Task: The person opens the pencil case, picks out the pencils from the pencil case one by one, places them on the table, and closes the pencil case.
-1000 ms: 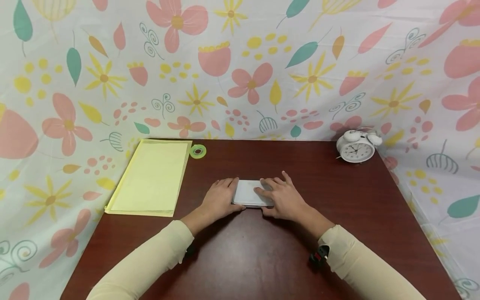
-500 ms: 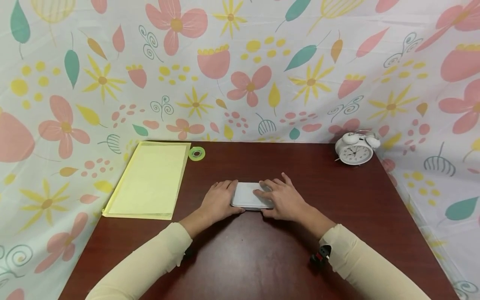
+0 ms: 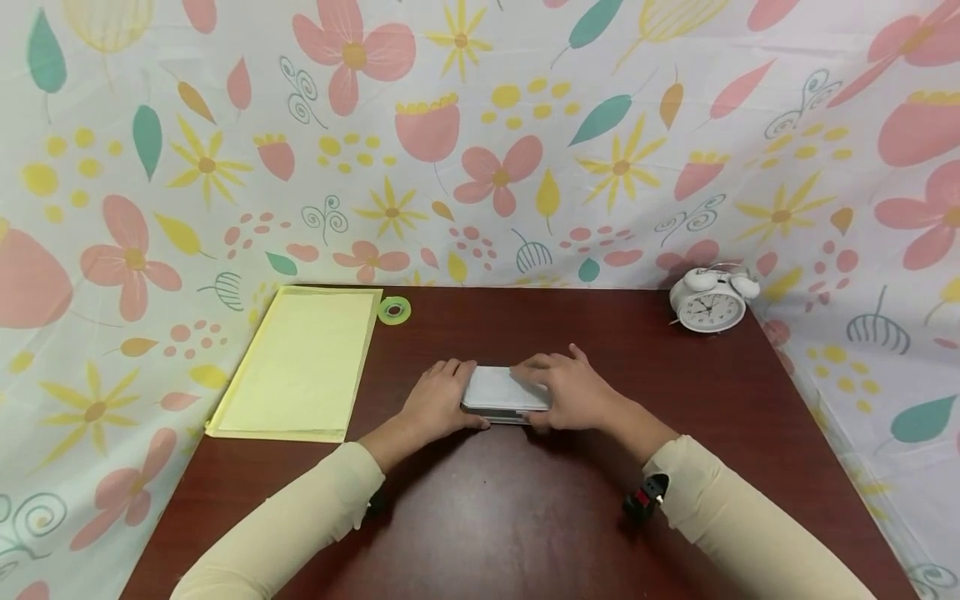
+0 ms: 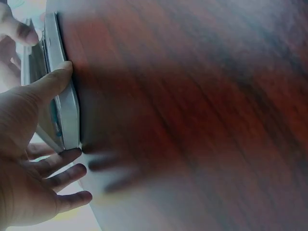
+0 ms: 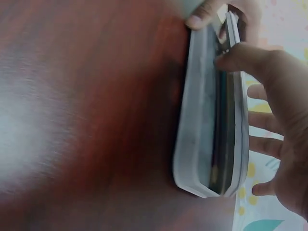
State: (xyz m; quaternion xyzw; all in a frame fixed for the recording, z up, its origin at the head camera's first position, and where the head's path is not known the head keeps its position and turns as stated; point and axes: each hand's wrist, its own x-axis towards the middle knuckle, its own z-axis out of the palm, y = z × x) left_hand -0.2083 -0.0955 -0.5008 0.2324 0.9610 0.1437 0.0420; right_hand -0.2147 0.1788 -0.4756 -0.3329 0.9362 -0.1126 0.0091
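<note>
Nearest, two cream sleeves (image 3: 296, 517) are crossing the dark tabletop (image 3: 480, 517). Just beyond, the left hand (image 3: 437, 400) is gripping the left end of a flat hard case (image 3: 501, 395), which is resting on the tabletop, thumb (image 4: 53, 82) on its near side, while the right hand (image 3: 573, 393) is pinching the white lid (image 3: 498, 385) (slightly ajar along its near edge) at the other end. Farther off, a yellow folder (image 3: 296, 362) is lying at left, a green tape roll (image 3: 405, 311) just beside it, and a white twin-bell alarm clock (image 3: 708, 310) is standing at far right.
</note>
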